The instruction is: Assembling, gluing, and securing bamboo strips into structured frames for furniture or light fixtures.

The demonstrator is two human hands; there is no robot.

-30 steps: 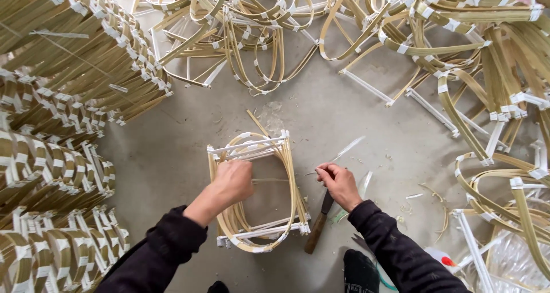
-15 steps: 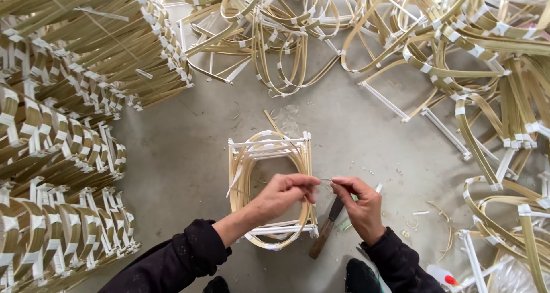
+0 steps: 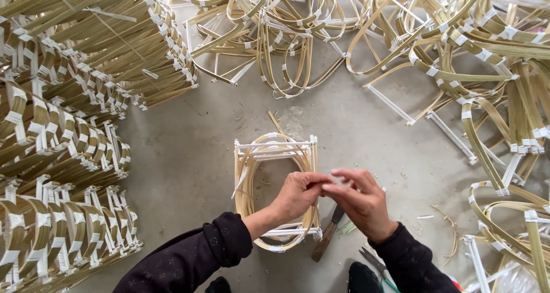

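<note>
bamboo frame, on floor, in hand

bamboo frame (image 3: 275,195): strip hoops bound in white tape, standing on the concrete floor (image 3: 189,155). likely light, springy, thin strips prone to cracking; best held at the taped corner posts. left hand (image 3: 299,194) and right hand (image 3: 361,202) meet at its right side, fingers pinched shut on the rim binding. knife (image 3: 327,234) lies just right of frame; scissors (image 3: 375,261) beyond. stacked frames (image 3: 57,155) well left; loose hoops (image 3: 286,35) behind.
</note>
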